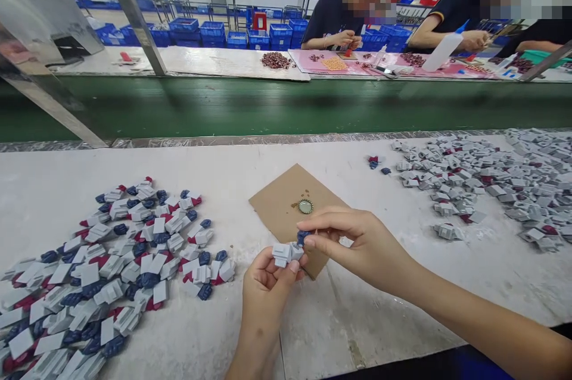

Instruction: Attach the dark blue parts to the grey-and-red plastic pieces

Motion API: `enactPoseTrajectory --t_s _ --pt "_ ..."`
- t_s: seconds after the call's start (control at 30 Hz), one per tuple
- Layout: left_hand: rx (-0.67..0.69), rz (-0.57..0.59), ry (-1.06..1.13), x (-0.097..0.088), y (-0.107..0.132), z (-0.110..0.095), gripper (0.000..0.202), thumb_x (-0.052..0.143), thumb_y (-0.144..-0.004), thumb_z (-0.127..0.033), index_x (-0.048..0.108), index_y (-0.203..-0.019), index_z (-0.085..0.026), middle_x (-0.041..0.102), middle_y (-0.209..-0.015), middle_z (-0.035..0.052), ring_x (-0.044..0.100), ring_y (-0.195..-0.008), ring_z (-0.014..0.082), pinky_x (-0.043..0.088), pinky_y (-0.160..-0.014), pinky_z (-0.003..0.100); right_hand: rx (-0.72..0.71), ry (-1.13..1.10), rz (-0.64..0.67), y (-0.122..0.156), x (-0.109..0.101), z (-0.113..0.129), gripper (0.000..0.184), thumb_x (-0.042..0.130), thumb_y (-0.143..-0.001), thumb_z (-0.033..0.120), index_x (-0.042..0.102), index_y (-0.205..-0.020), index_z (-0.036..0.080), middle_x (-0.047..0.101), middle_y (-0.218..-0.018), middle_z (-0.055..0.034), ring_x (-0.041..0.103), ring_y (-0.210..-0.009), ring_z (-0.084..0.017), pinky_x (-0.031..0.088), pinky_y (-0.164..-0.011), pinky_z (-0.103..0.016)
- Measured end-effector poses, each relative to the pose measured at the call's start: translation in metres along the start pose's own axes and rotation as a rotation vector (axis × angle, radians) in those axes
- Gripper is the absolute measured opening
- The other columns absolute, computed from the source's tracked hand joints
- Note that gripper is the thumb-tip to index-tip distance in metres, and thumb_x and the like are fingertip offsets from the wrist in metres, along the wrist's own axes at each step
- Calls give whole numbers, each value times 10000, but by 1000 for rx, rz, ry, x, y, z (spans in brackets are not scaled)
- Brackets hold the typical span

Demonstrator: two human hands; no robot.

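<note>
One bottle cap [306,207], contents unclear, left hand [267,285] holding grey piece [281,254], right hand [357,240] pinching blue piece [302,237]

Beyond my bench I see a green belt [250,106] running from left to right, with a slanting metal post [129,11] on my left. On the far side of it is a long pale worktop [210,62]; a heap of dark red bits [275,60] lies near its middle. Just right of that I make out a pink sheet [304,65] bearing yellow bits [334,64] and, farther right, a white bottle [442,51] with a blue tip. Facing me across there sits a co-worker [328,13] in a dark top, another person [456,8] to the right. Farther back I see blue crates [212,31] and a red frame [260,21].
</note>
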State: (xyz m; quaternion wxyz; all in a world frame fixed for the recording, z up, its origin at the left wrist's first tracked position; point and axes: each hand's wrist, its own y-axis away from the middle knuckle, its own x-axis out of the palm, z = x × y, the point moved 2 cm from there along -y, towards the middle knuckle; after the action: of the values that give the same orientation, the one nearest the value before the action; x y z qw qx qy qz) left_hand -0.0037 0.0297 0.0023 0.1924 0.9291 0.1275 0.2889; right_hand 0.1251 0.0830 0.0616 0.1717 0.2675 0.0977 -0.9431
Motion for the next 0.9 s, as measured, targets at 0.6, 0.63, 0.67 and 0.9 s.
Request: enactPoseTrajectory --t_s 0.6,0.63,0.67,0.9 --pt "76 62 -167 -10 -1 7 151 685 -712 -263 671 -820 -159 716 -726 47 668 -733 172 524 -670 227 -178 92 -103 12 16 -3 132 542 -819 153 672 -810 176 540 -612 -10 498 -517 -103 421 -432 -233" --pt "84 57 -181 -11 -1 8 155 675 -722 -264 667 -836 -159 718 -742 49 669 -742 177 529 -680 238 -178 79 -119 14 19 -5 138 530 -825 151 667 -812 167 537 -612 -13 504 -520 -106 421 -433 -236" --pt "88 66 -198 -11 -1 8 164 667 -731 -266 664 -854 -158 718 -760 52 669 -751 181 534 -691 250 -177 61 -133 16 22 -6 142 522 -830 149 662 -813 160 538 -611 -16 512 -526 -109 428 -440 -239" --pt "126 181 -146 0 4 5 166 632 -769 -283 666 -882 -167 703 -767 28 659 -717 157 537 -629 219 -204 -29 -157 16 10 0 208 483 -883 252 682 -843 210 624 -770 -37 588 -692 -128 491 -603 -263"
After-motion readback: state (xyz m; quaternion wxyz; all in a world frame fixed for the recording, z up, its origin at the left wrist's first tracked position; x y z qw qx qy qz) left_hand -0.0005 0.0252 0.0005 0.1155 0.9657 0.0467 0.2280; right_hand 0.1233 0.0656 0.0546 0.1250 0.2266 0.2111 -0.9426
